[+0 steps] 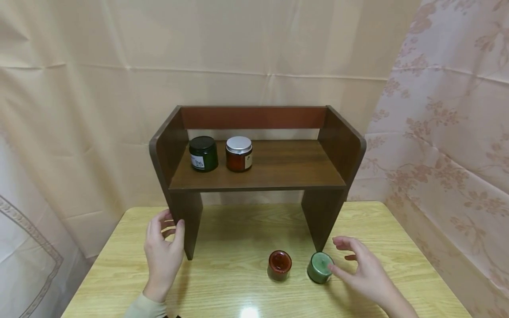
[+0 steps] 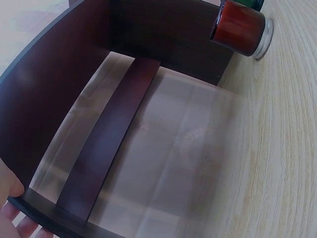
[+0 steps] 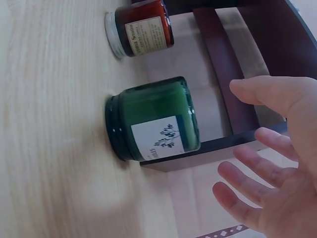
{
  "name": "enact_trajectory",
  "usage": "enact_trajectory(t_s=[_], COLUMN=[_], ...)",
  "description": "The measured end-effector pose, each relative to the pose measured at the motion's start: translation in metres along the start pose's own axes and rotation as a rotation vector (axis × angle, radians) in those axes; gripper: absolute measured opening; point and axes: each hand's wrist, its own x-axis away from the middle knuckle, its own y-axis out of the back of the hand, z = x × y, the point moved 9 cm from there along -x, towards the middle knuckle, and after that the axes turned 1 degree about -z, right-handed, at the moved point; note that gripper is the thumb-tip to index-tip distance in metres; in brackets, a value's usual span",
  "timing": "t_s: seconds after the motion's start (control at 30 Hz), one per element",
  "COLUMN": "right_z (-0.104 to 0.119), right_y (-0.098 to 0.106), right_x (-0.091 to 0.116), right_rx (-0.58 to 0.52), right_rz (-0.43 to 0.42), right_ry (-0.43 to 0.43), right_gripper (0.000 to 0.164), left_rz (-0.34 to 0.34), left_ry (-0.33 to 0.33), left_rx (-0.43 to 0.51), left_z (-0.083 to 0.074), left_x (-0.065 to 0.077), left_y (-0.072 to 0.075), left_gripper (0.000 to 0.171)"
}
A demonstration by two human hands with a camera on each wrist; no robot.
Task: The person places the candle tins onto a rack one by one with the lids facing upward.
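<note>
My left hand (image 1: 165, 251) grips the left side panel of a dark brown wooden shelf (image 1: 258, 187); in the left wrist view the thumb (image 2: 11, 184) lies inside the panel and the fingers outside. A green glass candle jar (image 1: 320, 268) stands on the table lid-down, just left of my right hand (image 1: 366, 271). That hand is spread, its thumb and fingers apart from the jar in the right wrist view. To the left of the green jar stands a red-brown candle jar (image 1: 279, 265), also on its silver lid (image 3: 115, 35).
A dark green jar (image 1: 203, 153) and an amber jar with a silver lid (image 1: 239, 153) stand upright on the shelf board's left half. Everything rests on a light wood table (image 1: 226, 291). Beige curtains (image 1: 254, 53) hang behind, with floral cloth (image 1: 457, 132) at right.
</note>
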Motion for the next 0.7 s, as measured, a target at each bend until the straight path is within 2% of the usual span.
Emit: enact_trajectory(t_s=[0.37,0.7], right_z=[-0.002,-0.013], right_y=[-0.021,-0.036], right_x=[0.009,0.011], right_rx=[0.023,-0.015], right_rz=[0.075,0.147], right_ry=[0.016,-0.059], right_gripper=[0.082,0.084], left_rz=[0.015,0.02], left_ry=[0.009,0.017], left_rx=[0.002,-0.013], left_z=[0.002,0.004], left_x=[0.0,0.0], left_y=[-0.002,-0.001], left_gripper=[0.035,0.035])
